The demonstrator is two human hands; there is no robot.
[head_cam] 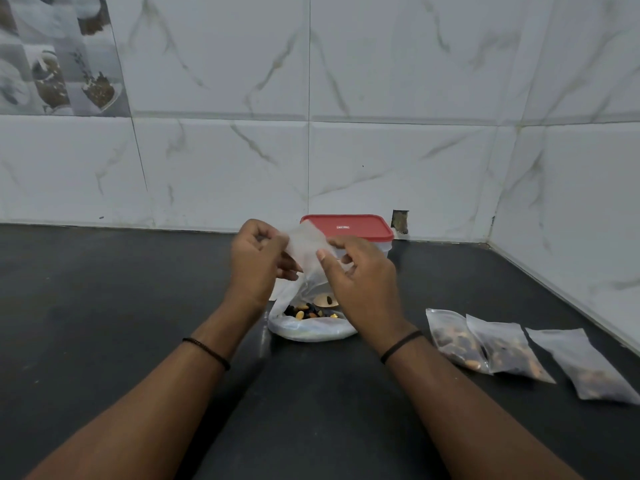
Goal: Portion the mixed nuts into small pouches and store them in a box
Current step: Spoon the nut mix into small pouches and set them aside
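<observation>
Left hand (256,259) and right hand (360,275) pinch an empty pouch (306,251) above the open nut bag (311,323); red-lidded box (349,228) behind; three filled pouches (502,348) at right

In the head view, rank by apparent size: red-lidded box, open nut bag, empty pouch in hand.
1. Box and nut bag: alike, both partly hidden, unranked.
2. Empty pouch, smallest, though nearer the camera.

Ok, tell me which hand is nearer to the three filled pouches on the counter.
Right. The right hand is up over the open bag of nuts, with the filled pouches off to its right; the left hand is farther away, on the bag's other side.
</observation>
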